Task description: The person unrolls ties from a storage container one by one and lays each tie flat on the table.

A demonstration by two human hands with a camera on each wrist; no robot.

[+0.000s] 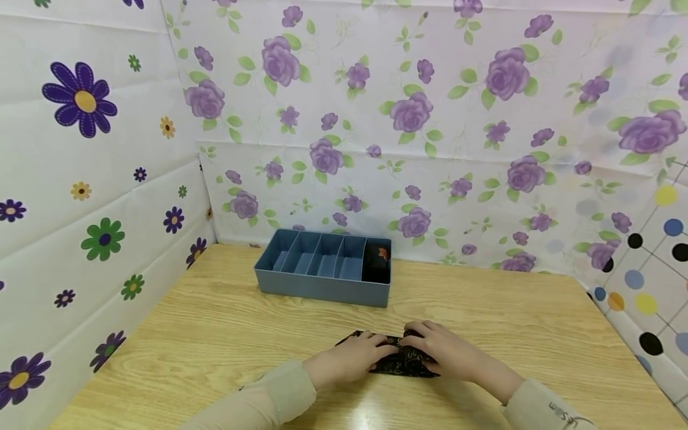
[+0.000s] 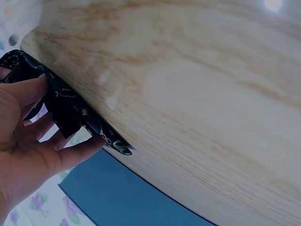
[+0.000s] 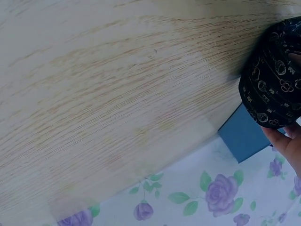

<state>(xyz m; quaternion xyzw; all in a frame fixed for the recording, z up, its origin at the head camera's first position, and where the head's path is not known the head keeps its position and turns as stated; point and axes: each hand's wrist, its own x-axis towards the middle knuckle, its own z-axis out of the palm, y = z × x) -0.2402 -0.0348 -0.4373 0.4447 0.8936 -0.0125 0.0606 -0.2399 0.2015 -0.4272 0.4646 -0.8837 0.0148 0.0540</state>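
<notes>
A black cloth [image 1: 403, 363] with a fine gold print lies on the wooden table in front of me, partly folded over. My left hand [image 1: 352, 357] holds its left part, and in the left wrist view the thumb and fingers pinch the cloth [image 2: 66, 101], which bends between them. At the other end, my right hand [image 1: 443, 351] grips the cloth where it is folded up. The right wrist view shows a rounded fold of the cloth [image 3: 268, 89] with small pale motifs, held by the right fingers [image 3: 278, 140]. Both palms hide part of the cloth.
Behind the hands stands a blue divided box [image 1: 322, 289] with several compartments. Its rightmost compartment holds a black item [image 1: 373, 267] with a red motif. Flower-printed sheets [image 1: 344, 119] cover the walls behind and to the left of the table [image 1: 215, 334].
</notes>
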